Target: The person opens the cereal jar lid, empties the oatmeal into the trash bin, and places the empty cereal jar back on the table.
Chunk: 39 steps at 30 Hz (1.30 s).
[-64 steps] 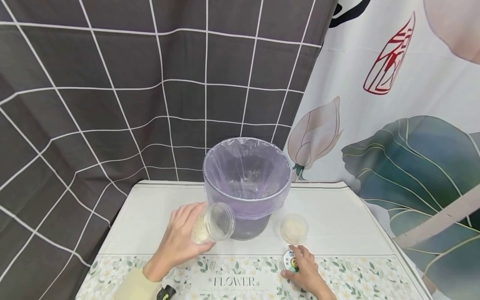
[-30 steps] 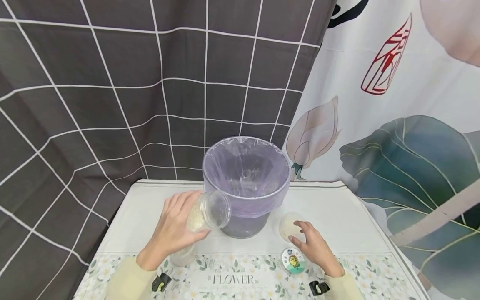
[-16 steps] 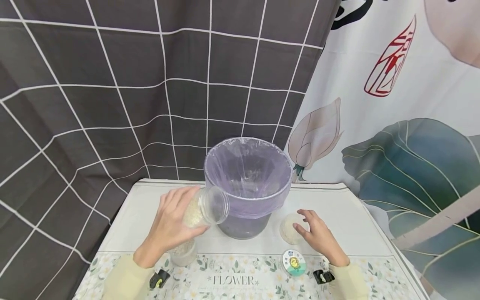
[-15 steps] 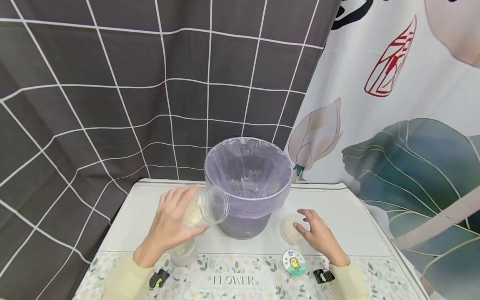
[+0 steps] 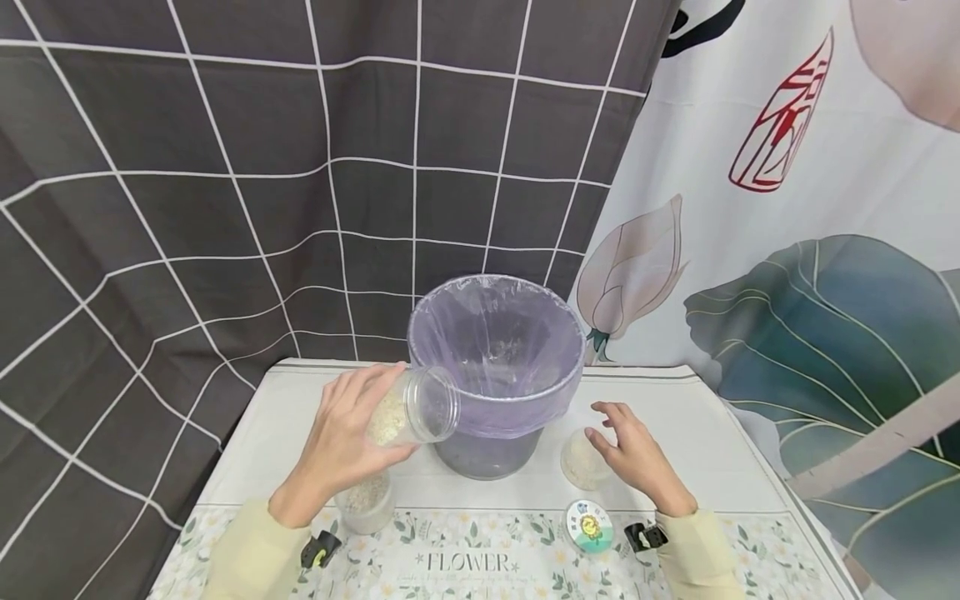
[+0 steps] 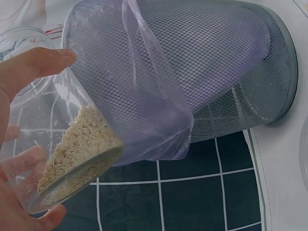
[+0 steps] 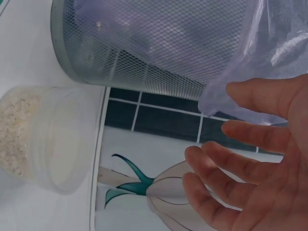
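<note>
My left hand grips a clear jar partly filled with pale grains. The jar is tilted, its uncovered mouth close beside the purple-lined mesh bin. In the left wrist view the grains are heaped along the jar's lower side. Relaxed and holding nothing, my right hand hovers beside a second clear jar of pale grains. The right wrist view shows its fingers apart. A round printed lid lies on the table just below that hand.
A third clear jar with grains stands under my left forearm. The bin's purple liner folds over its rim. A white tablecloth with a floral front covers the table, and curtains hang behind.
My right hand has let go of the printed lid and moved up beside the right jar. My left hand has shifted slightly left with the tilted jar, uncovering more of the jar below.
</note>
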Each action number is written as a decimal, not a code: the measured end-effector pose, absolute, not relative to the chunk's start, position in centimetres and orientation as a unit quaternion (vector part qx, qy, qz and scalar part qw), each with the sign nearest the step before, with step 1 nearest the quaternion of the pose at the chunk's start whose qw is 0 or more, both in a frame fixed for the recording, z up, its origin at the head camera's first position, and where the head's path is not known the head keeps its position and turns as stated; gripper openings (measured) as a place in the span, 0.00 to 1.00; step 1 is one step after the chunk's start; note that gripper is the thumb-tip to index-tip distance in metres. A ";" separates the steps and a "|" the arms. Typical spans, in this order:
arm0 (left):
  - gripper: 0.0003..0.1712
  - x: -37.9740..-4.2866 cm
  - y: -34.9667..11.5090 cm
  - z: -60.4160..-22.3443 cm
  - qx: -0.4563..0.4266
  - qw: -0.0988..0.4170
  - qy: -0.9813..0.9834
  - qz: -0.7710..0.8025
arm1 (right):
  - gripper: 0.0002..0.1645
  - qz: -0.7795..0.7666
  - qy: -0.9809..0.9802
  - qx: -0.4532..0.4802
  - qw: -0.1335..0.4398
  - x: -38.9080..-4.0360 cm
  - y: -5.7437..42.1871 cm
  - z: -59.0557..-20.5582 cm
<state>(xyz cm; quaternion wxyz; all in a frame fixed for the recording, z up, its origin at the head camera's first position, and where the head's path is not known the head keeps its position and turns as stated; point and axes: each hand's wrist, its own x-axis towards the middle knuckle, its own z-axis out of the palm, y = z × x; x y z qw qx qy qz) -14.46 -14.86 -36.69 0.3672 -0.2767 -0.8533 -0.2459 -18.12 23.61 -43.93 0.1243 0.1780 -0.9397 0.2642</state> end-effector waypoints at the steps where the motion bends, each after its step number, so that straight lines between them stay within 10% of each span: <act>1: 0.52 -14.5 -14.9 -36.6 -0.275 0.369 -0.853 -0.246 | 0.23 0.264 -0.940 0.177 0.123 -18.1 23.6 -43.9; 39: 0.50 -15.7 -15.0 -34.7 -0.249 0.408 -0.845 -0.241 | 0.20 0.269 -0.926 0.210 0.162 -20.5 22.7 -40.8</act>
